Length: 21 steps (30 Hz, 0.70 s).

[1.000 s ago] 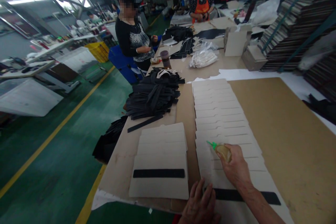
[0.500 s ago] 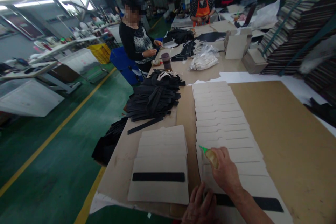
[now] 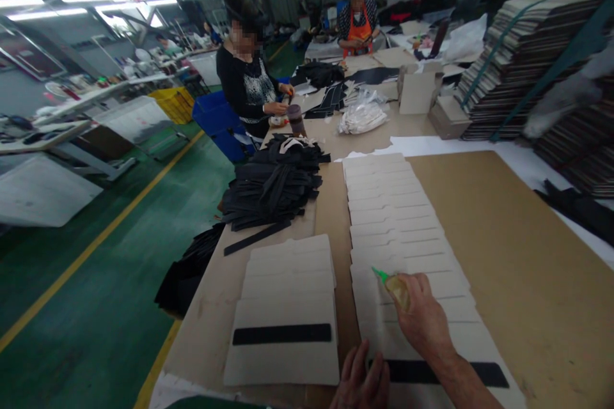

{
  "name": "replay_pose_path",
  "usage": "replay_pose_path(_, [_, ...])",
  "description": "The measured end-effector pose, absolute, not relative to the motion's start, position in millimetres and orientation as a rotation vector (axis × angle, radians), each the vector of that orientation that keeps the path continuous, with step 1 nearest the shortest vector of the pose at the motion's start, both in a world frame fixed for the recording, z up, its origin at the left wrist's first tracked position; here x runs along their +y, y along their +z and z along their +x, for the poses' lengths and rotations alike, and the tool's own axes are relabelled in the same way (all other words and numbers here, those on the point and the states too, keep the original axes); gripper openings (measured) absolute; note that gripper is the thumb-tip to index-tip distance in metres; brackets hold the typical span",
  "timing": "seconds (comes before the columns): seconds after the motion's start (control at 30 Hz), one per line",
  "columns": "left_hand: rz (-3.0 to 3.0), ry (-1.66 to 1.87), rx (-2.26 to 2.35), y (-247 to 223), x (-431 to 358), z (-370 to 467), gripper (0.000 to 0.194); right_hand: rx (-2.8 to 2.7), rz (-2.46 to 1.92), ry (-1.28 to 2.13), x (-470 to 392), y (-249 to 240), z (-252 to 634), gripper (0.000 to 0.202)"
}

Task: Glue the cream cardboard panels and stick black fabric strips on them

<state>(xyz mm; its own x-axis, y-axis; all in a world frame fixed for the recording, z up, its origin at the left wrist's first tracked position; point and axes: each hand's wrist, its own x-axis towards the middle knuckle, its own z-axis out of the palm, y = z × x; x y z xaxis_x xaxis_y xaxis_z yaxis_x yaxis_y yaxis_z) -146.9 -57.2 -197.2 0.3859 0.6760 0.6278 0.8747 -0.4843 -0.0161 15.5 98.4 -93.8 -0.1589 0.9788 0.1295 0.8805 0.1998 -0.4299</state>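
My right hand (image 3: 425, 313) is wrapped round a yellowish bottle (image 3: 399, 292) with a green nozzle (image 3: 380, 273), its tip over a long row of overlapping pale boards (image 3: 396, 223). Lower down, my left hand (image 3: 363, 378) rests with fingers apart at the left edge of the nearest board, touching the end of a black strip (image 3: 407, 372) that passes below my right forearm. Left of the row lies a shorter stack of pale boards (image 3: 283, 364), with a black strip (image 3: 282, 334) across the front one.
A heap of black strips (image 3: 275, 185) lies at the table's left edge, beside a single strip (image 3: 256, 238). Behind are a dark cup (image 3: 296, 120), a plastic bag (image 3: 363, 113) and two people at the table. Strapped board stacks (image 3: 518, 64) stand at the right.
My right hand has moved the bottle slightly rightward along the boards, its nozzle now farther from their left edge. The whole view has shifted a little. My left hand stays by the black strip.
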Motion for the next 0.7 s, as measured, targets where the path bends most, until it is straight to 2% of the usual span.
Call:
replay_pose_path(0.07, [-2.289, -0.826, -1.371, -200, -58, -145, 0.051, -2.106, -1.759, 0.357, 99, -94, 19, 0.019])
replay_pose_path(0.2, [-2.265, -0.761, -1.381, -202, -58, -145, 0.025, -2.038, -1.879, 0.292, 101, -92, 32, 0.015])
replay_pose_path(0.43, [-2.222, -0.823, -1.342, -204, -54, -145, 0.020, -2.125, -1.764, 0.361, 101, -93, 22, 0.023])
replay_pose_path(0.7, [-2.221, -0.779, -1.363, -210, -57, -144, 0.021, -2.036, -1.928, 0.234, 113, -93, 56, 0.018])
